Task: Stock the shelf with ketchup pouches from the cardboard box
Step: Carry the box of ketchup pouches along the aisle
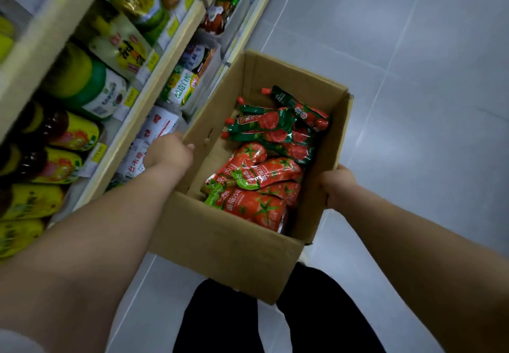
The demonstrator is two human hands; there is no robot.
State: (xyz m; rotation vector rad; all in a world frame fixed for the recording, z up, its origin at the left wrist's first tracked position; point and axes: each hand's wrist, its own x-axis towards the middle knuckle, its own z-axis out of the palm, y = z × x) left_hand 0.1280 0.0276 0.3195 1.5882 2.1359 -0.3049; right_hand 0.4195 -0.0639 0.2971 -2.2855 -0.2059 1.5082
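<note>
Stocking looks hardly begun, as far as one can judge: the cardboard box [228, 245] is carried above the floor [413, 77] just beside the shelf [118, 143], and neither hand has a pouch in it. The left hand [169, 151] is curled over the rim of the box's left wall; the right hand [337, 187] clasps the outside of the right wall, its fingers mostly hidden. The hands are well apart, one on each side. The ketchup pouches [259, 206] lie loose in a shallow heap on the box's bottom, with bare cardboard showing along the left. Those nearer the person are red and printed with tomatoes, while the farther ones are slimmer, green and red with red caps. All look glossy, soft and crinkled. Whether any such pouch already sits on the shelf is too blurred to tell
</note>
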